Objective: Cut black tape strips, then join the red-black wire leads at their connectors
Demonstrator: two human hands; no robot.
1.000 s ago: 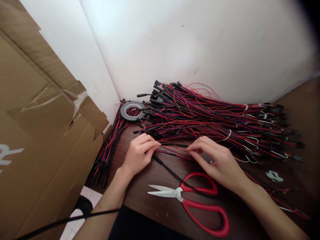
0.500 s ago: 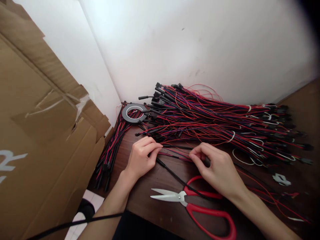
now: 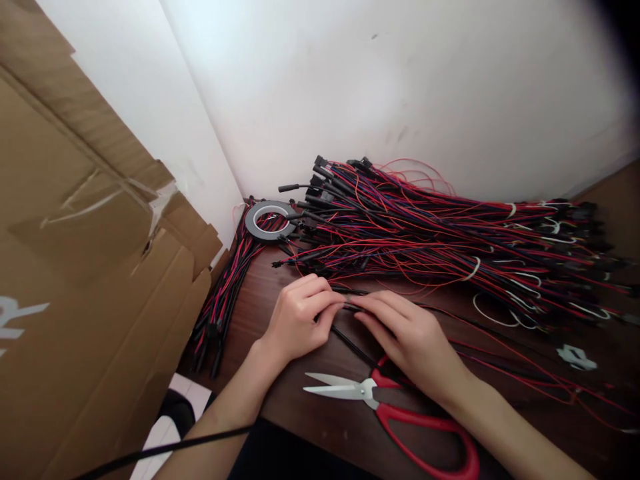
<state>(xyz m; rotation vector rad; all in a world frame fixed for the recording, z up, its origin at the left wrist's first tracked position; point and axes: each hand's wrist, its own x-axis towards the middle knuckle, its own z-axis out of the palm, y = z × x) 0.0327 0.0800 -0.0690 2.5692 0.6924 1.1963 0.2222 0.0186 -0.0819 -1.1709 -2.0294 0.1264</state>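
My left hand (image 3: 307, 317) is closed, thumb and forefinger pinching thin dark wires above the brown table (image 3: 320, 427). Almost touching its fingertips, the tips of my right hand (image 3: 405, 333) are closed on the same wires. Red and black wires (image 3: 480, 357) run out to the right beyond my right hand. A black cable (image 3: 353, 343) slants from below my left hand toward red-handled scissors (image 3: 365, 389), which lie with blades parted, partly under my right hand. Exactly where the wires meet my fingertips is hard to make out.
Behind my hands lies a large pile of red and black wires (image 3: 400, 227) with connectors. A tape roll (image 3: 270, 221) rests on another wire bundle (image 3: 233, 280) at the left. Cardboard (image 3: 100, 267) stands at the left, a white wall behind. A pale scrap (image 3: 577, 357) lies at the right.
My right hand has moved left along the wires, up close to my left hand. The view has shifted slightly.
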